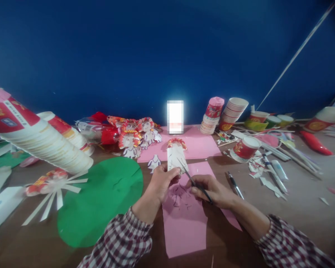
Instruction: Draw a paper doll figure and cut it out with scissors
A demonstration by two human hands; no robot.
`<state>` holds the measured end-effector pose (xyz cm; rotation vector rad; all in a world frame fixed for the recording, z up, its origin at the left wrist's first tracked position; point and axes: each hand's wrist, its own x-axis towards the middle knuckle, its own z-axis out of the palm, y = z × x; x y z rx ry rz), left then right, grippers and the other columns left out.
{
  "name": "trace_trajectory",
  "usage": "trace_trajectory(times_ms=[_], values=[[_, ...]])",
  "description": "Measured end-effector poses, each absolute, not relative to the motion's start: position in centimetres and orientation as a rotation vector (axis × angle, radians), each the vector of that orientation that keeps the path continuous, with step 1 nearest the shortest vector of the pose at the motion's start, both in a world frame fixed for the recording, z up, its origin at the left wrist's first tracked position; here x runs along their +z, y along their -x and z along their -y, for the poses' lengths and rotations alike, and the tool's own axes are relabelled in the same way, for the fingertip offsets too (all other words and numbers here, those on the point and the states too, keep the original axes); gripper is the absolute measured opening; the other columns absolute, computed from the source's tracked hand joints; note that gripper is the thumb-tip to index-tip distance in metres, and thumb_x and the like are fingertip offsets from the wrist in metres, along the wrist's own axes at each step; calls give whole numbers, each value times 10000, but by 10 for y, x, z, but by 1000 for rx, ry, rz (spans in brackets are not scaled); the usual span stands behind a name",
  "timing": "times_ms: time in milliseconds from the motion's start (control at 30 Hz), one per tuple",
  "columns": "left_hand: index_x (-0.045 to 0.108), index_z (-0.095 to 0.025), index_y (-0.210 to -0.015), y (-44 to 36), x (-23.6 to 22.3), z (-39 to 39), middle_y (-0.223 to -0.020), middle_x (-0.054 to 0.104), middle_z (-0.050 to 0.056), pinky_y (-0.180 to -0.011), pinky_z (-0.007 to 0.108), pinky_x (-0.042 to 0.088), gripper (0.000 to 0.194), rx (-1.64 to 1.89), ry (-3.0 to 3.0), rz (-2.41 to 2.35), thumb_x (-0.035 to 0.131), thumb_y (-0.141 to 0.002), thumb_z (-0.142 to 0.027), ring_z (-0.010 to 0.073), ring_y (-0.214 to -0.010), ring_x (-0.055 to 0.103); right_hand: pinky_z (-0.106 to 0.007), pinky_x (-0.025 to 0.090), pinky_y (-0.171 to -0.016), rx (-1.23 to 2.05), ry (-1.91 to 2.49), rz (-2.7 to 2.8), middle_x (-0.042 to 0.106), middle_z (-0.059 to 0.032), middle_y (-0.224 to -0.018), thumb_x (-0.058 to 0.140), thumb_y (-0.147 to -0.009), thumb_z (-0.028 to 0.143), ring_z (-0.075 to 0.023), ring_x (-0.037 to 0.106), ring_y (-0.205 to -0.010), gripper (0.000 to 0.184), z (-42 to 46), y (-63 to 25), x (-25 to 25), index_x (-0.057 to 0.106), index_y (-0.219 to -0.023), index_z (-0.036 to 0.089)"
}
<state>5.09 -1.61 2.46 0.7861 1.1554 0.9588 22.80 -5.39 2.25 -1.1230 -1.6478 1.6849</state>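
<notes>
Between the thumb and fingers of my left hand (166,180) is an upright white paper strip (176,155) with faint line drawing and a curved red-and-yellow edge on top. My right hand (210,190) grips a slim dark pointed tool (200,188), perhaps tweezers. Its thin tip lies at the strip's lower right, close to my left fingertips. Below both hands, a pink sheet (184,232) bears dark curved marks. A small white paper figure (154,163) lies just left of the strip.
A green paper disc (100,201) and leaning stacked cups (44,137) are on the left. Several decorated paper figures (146,128) stand behind. To the right are a pen (235,185), paper scraps (258,163), a paper cup (245,149) and a red tube (316,143). A blue wall (156,56) rises behind.
</notes>
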Motion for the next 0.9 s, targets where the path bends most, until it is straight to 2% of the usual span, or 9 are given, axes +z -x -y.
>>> trace_trajectory(times_ms=[333,900], values=[[636,-111,-695,-52,22,15,-584,566,1,-486,184,394,147,988,-774,-1147,679,-598,-212,65,-502,494,-199,299,-486,1629,1128,1674,431,37,-600,585,-794,488,-80,372,-533,370,55,-225,23,570,-855,123],[640,-122,-708,-51,18,15,-577,580,4,-507,187,423,193,989,-742,-1125,712,-579,-246,75,-516,514,-195,284,-459,1613,1151,1660,438,45,-569,584,-797,476,-74,361,-492,345,55,-225,19,574,-856,136]])
